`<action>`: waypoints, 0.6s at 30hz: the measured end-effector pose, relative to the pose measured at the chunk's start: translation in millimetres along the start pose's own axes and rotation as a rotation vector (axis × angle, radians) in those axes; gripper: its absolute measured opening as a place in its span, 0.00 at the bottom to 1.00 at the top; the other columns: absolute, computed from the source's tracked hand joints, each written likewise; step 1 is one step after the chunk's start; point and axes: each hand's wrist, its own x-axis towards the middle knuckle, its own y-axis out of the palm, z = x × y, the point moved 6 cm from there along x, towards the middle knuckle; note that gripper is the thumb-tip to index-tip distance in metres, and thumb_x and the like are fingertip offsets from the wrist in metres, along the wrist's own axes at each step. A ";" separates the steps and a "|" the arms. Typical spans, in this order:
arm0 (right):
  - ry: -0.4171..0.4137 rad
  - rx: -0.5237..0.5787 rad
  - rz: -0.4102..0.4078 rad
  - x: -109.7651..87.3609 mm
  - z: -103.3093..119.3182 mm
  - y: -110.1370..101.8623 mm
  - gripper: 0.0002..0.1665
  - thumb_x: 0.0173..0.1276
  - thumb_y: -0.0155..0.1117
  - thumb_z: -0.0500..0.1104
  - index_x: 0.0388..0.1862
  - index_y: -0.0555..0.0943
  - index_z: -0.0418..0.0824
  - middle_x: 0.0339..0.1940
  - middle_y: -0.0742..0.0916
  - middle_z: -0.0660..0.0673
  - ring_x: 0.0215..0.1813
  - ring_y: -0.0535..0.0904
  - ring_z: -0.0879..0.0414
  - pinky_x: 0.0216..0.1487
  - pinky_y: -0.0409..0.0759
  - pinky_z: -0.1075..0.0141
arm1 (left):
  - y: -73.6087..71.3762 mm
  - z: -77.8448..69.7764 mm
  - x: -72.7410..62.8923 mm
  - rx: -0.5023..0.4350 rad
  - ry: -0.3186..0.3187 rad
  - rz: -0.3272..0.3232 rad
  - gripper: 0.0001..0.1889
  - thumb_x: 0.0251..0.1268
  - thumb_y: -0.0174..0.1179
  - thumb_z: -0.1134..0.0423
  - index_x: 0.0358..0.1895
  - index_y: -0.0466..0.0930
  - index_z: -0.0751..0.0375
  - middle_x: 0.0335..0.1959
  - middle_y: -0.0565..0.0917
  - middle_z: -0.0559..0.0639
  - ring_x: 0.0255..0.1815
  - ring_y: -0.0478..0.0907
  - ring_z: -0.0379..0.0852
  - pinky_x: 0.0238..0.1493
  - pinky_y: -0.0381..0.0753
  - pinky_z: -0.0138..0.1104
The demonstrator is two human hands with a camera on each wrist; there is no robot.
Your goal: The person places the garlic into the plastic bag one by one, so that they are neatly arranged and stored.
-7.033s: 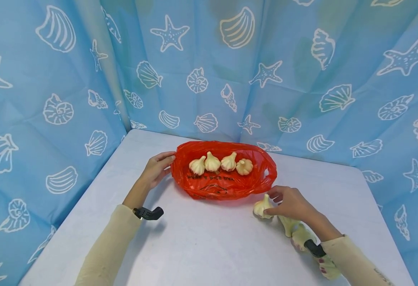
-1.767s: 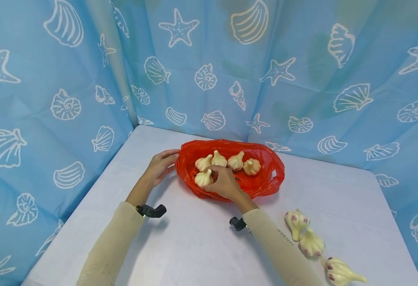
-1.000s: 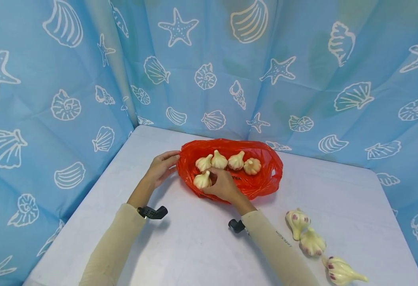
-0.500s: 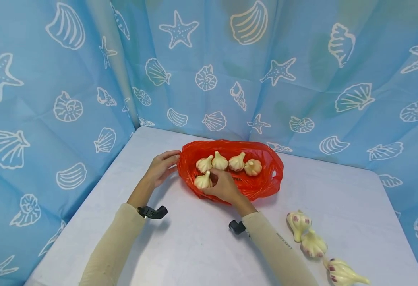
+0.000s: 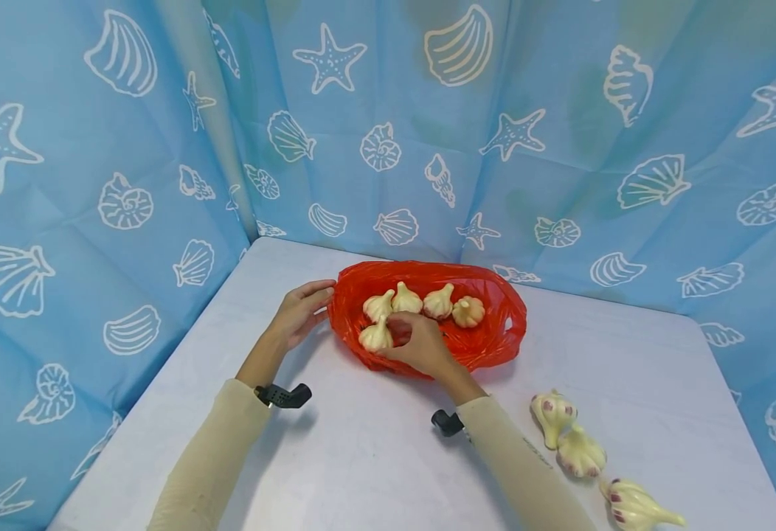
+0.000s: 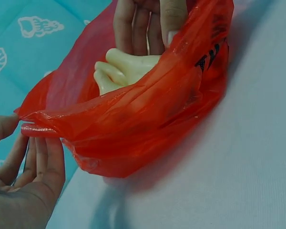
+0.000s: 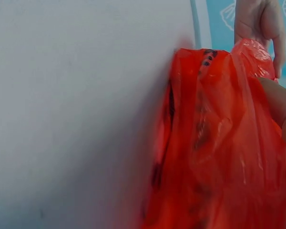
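Blue curtains (image 5: pixel 335 147) printed with white shells stood around a white table (image 5: pixel 348 472). At the left, the left hand (image 5: pixel 303 313) pinched the rim of a red plastic bag (image 5: pixel 494 335) between thumb and fingers. Inside the bag, a near garlic bulb (image 5: pixel 375 338) sat toward the left end, with a row of four bulbs (image 5: pixel 406 299) behind, so five were already in. Just right of the near bulb, the right hand (image 5: pixel 424 346) reached over the rim, thumb and fingers parted, apparently gripping nothing. Farther right, three loose bulbs (image 5: pixel 582 453) lay outside, not yet bagged.
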 end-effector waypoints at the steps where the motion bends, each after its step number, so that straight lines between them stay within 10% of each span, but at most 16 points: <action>1: -0.005 -0.004 -0.003 -0.4 1.0 -2.4 0.34 0.51 0.81 0.44 0.58 0.79 0.40 0.49 0.86 0.45 0.51 0.82 0.49 0.50 0.83 0.58 | 0.0 -0.3 0.0 -0.006 0.000 0.001 0.22 0.70 0.60 0.59 0.65 0.73 0.61 0.61 0.76 0.55 0.58 0.74 0.51 0.53 0.80 0.37; 18: -0.045 -0.092 -0.077 -26.3 32.9 -75.6 0.32 0.53 0.79 0.43 0.57 0.79 0.40 0.52 0.85 0.43 0.53 0.80 0.45 0.52 0.81 0.51 | -4.8 -1.7 -2.0 -0.004 -0.017 -0.015 0.27 0.69 0.61 0.58 0.68 0.69 0.62 0.62 0.75 0.55 0.60 0.73 0.51 0.53 0.80 0.36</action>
